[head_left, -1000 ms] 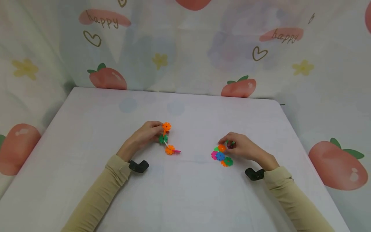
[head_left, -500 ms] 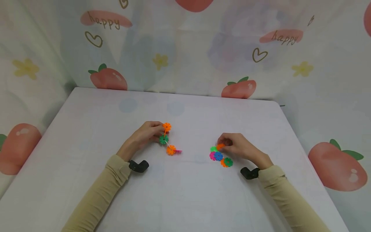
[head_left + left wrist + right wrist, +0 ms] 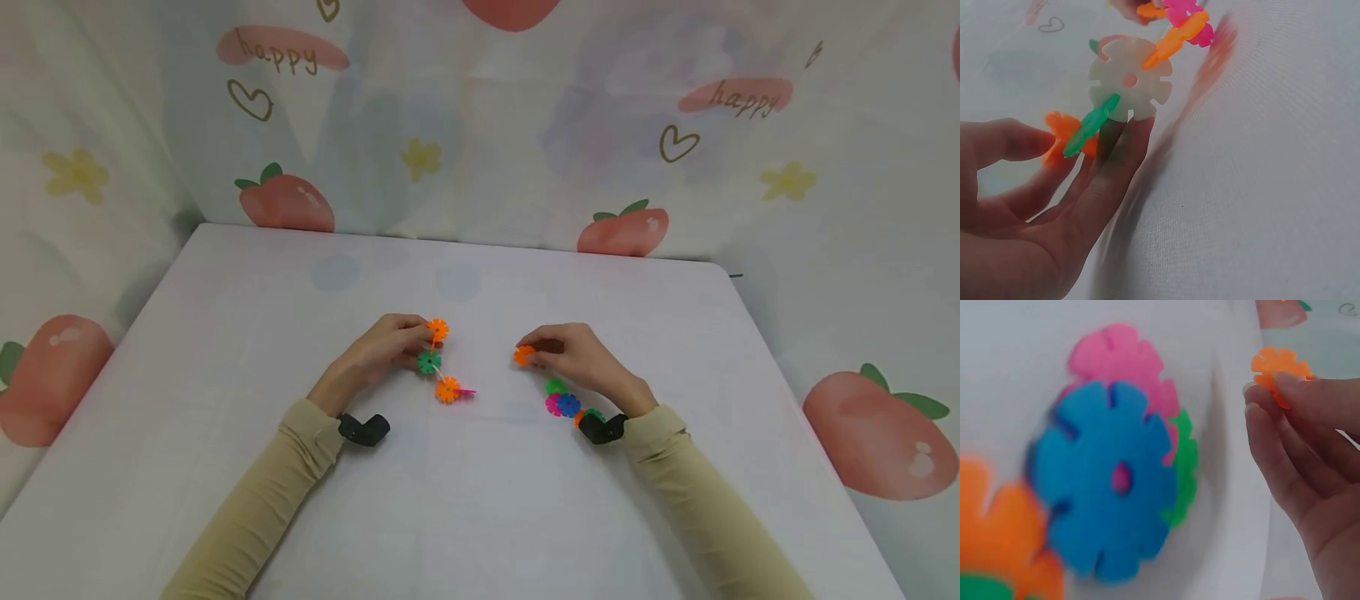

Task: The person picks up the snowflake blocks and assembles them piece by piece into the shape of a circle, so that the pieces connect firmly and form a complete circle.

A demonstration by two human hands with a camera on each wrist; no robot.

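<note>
My left hand (image 3: 386,350) holds a chain of interlocking snowflake discs by its far end. In the left wrist view an orange disc (image 3: 1060,134) is pinched at the thumb, with a green disc (image 3: 1091,125), a white disc (image 3: 1110,78), another orange disc (image 3: 1177,39) and a pink disc (image 3: 1180,9) slotted on in turn. Between thumb and fingers my right hand (image 3: 573,354) pinches a loose orange disc (image 3: 1275,365), to the right of the chain and apart from it.
Below my right hand lies a small pile of discs: a blue disc (image 3: 1107,481), a pink disc (image 3: 1125,359), a light green disc (image 3: 1186,469), an orange one and a darker green one. A black wrist camera (image 3: 602,428) partly covers the pile. White cloth covers the table (image 3: 480,500).
My right hand has taken the orange disc from the pile and carried it left toward the chain. The left hand keeps its hold, almost still.
</note>
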